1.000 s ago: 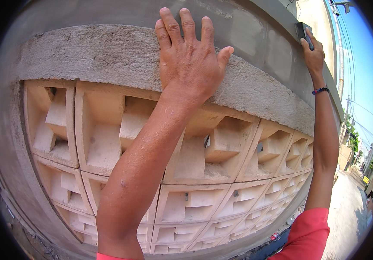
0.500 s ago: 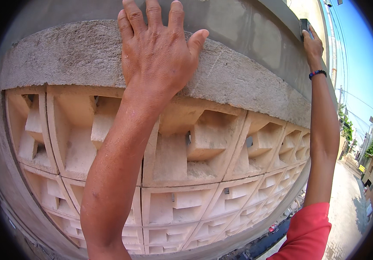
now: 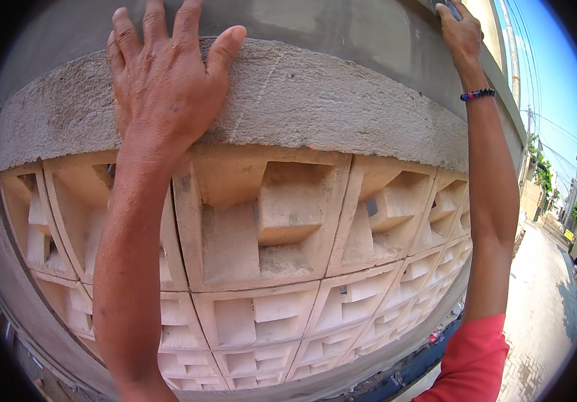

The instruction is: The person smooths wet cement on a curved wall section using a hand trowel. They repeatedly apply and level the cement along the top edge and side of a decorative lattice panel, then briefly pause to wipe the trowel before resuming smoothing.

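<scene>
Aloft, a half-hidden tool [image 3: 455,10] within the right hand's clasping grip [image 3: 463,35], left hand [image 3: 168,88] spread against grey wall [image 3: 332,27].

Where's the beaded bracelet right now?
The beaded bracelet is in the upper right of the head view, worn just below the right hand, with smooth grey wall to its left.

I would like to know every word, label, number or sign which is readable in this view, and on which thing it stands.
No text can be read.
Yellow patch down the street, perhaps a sign: too small to read.
Tool in the right hand: cut off by the picture's edge, no lettering visible.
Wall, bracelet, sleeve: no lettering visible.
</scene>
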### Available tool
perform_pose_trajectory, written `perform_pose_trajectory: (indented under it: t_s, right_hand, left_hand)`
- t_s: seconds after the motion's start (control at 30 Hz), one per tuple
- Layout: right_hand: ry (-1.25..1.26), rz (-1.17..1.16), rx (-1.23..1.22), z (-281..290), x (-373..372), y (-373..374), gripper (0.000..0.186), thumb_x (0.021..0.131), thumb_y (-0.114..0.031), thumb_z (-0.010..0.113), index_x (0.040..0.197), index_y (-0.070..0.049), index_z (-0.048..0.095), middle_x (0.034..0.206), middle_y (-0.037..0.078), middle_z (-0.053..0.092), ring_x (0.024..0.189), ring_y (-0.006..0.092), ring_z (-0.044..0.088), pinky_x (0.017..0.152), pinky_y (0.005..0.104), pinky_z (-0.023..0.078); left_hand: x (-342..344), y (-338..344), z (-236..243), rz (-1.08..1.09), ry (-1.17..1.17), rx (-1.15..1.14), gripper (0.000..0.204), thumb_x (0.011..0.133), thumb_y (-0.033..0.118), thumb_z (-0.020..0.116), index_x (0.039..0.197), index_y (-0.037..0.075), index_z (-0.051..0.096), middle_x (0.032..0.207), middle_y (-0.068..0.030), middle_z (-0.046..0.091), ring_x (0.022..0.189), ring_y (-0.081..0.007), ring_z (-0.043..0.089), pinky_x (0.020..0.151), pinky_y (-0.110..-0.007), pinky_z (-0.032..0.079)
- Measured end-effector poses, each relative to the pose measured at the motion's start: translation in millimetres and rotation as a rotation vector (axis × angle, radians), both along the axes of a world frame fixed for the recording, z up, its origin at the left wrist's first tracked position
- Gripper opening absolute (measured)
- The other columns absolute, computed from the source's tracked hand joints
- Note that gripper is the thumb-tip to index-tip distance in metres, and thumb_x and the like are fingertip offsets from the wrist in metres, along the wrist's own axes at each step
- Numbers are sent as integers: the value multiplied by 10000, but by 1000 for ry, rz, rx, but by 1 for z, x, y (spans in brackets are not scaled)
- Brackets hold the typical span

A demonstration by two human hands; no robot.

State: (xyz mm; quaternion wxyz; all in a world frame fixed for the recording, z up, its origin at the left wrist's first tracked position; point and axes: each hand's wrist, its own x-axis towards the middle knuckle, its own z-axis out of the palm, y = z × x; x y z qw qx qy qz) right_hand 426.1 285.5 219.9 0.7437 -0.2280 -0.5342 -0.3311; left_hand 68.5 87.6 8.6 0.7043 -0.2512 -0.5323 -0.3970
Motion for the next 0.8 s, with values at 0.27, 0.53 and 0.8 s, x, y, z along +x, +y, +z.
perform_pose_trajectory:
  t_s: [0.27,0.53,0.8]
  right_hand:
    - [65,5,82,-20,28,-4,473,844,-272,577,1285,-102,580,1151,288,601,1075,420,578,932,447,469]
    - [171,27,3,-36,132,69,434,855,-264,562,1254,-100,606,1254,198,588,1150,378,557,967,441,443]
    - [-46,15,204,-30,60,16,455,837,-274,588,1276,-155,604,1171,272,552,1116,435,511,969,474,435]
  left_hand:
    - [-5,0,6,29,-45,-10,754,868,758,243,1459,304,363,1541,-104,284,1451,-345,154,1153,-559,167]
    - [7,8,6,-55,-99,-81,729,897,726,185,1474,305,334,1563,-72,241,1462,-329,110,1163,-561,104]
    - [-8,-11,10,-63,-62,-137,688,932,681,191,1474,285,340,1565,-68,240,1463,-331,100,1172,-540,63]
